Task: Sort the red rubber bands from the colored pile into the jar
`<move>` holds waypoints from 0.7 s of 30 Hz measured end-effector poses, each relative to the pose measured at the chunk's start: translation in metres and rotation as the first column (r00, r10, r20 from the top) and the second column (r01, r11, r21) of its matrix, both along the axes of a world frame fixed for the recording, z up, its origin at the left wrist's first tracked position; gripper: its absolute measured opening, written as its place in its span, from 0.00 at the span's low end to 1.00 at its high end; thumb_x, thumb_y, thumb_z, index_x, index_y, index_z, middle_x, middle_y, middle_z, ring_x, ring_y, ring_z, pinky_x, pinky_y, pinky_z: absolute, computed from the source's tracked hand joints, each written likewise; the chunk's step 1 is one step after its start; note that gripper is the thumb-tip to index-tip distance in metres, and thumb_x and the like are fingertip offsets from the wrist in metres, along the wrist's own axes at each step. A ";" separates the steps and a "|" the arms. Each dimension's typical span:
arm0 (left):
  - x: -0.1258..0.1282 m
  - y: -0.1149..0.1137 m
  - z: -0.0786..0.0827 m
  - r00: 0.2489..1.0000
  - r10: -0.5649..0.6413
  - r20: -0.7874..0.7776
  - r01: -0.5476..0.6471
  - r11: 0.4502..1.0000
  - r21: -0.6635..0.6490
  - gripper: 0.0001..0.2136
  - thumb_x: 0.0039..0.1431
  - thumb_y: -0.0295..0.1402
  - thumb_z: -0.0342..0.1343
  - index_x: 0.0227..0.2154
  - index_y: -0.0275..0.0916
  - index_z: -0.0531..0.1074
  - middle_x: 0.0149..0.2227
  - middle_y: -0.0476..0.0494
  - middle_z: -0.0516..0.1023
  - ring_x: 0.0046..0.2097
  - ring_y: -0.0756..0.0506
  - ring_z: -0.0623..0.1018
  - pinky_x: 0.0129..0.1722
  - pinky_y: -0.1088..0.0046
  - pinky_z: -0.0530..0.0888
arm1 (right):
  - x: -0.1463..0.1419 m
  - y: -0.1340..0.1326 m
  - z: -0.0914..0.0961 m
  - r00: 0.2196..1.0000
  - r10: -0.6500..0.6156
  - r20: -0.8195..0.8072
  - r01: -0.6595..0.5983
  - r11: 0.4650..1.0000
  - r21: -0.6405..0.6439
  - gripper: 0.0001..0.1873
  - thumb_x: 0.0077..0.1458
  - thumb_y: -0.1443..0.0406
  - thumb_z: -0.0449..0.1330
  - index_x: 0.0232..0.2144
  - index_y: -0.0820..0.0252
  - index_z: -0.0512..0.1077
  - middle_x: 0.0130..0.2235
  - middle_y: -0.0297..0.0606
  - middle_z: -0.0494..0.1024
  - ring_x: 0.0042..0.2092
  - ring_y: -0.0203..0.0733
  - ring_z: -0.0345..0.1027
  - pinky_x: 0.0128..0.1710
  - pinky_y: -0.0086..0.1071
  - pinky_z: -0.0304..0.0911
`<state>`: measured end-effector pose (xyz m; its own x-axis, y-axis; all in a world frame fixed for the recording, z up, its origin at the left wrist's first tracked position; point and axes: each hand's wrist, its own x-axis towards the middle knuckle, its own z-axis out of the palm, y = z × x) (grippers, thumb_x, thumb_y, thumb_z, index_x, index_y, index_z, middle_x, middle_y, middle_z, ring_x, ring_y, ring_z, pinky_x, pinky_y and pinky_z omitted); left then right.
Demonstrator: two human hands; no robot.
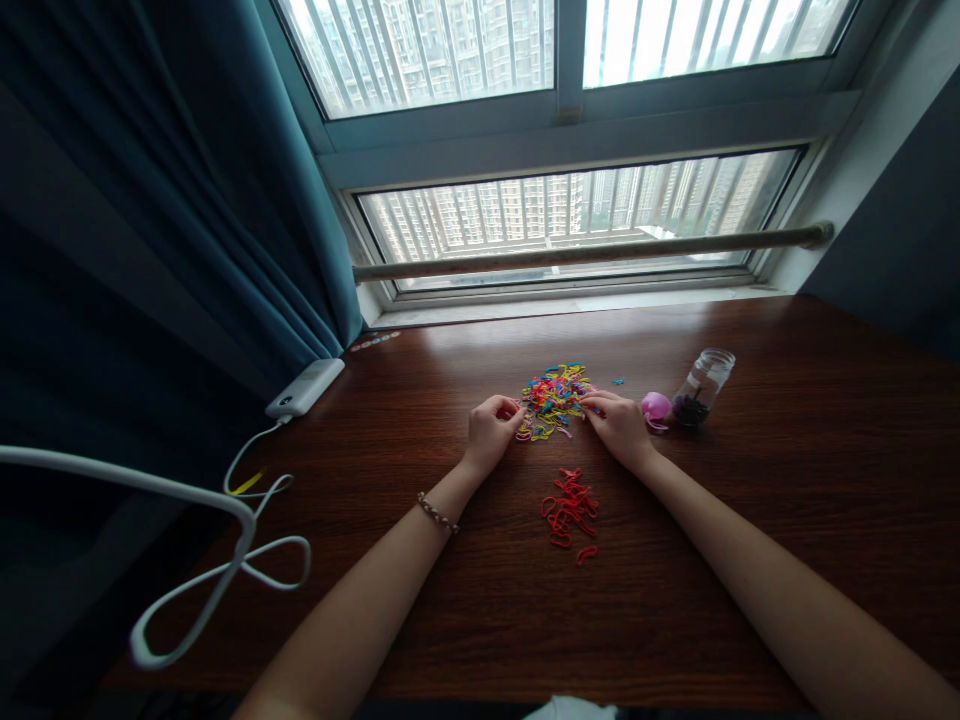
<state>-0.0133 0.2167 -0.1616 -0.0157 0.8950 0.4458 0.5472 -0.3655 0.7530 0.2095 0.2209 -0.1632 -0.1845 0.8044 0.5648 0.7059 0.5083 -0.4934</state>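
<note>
A heap of small multicoloured rubber bands (556,392) lies on the dark wooden table, yellow, blue, pink and red mixed. My left hand (495,430) is at the heap's left edge, thumb and fingertips closed in a pinch. From the right side, my right hand (616,425) reaches into the heap with its fingers drawn together at the bands. What either pinch holds is too small to make out. Nearer to me, between my forearms, is a separate pile of only red rubber bands (570,508), with one red band a little apart from it.
Right of my right hand are a pink round object (656,408) and a tilted clear jar (703,385) with dark contents. A white power strip (306,388) and looped white cable (244,540) are at left, by the blue curtain (247,200). A window stands behind the table.
</note>
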 end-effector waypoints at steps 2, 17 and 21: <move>0.000 0.000 0.000 1.000 0.022 0.004 -0.022 1.000 -0.013 0.08 0.49 0.36 0.56 0.24 0.36 0.69 0.25 0.48 0.74 0.26 0.51 0.73 0.27 0.76 0.70 | 0.000 0.000 0.000 1.000 -0.013 -0.015 0.013 1.000 -0.011 0.10 0.51 0.70 0.54 0.31 0.59 0.76 0.37 0.39 0.78 0.41 0.45 0.70 0.44 0.37 0.63; -0.003 0.005 -0.004 0.991 -0.054 0.125 0.053 0.999 0.012 0.08 0.53 0.25 0.49 0.33 0.37 0.72 0.33 0.45 0.76 0.34 0.49 0.76 0.35 0.72 0.73 | 0.000 -0.002 0.005 0.981 -0.088 -0.170 0.075 0.993 -0.086 0.08 0.47 0.69 0.55 0.32 0.60 0.72 0.28 0.36 0.76 0.30 0.40 0.69 0.33 0.32 0.63; -0.003 0.004 -0.001 0.997 -0.061 0.047 0.057 0.994 0.092 0.09 0.52 0.24 0.49 0.32 0.37 0.73 0.34 0.44 0.75 0.36 0.49 0.75 0.37 0.72 0.73 | 0.000 -0.001 0.004 0.988 -0.019 -0.154 0.016 1.000 -0.021 0.13 0.49 0.69 0.54 0.36 0.58 0.74 0.33 0.38 0.75 0.34 0.40 0.68 0.37 0.33 0.63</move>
<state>-0.0161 0.2206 -0.1629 0.0118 0.8508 0.5254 0.4852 -0.4643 0.7409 0.2090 0.2200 -0.1595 -0.0817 0.8180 0.5694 0.6292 0.4854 -0.6070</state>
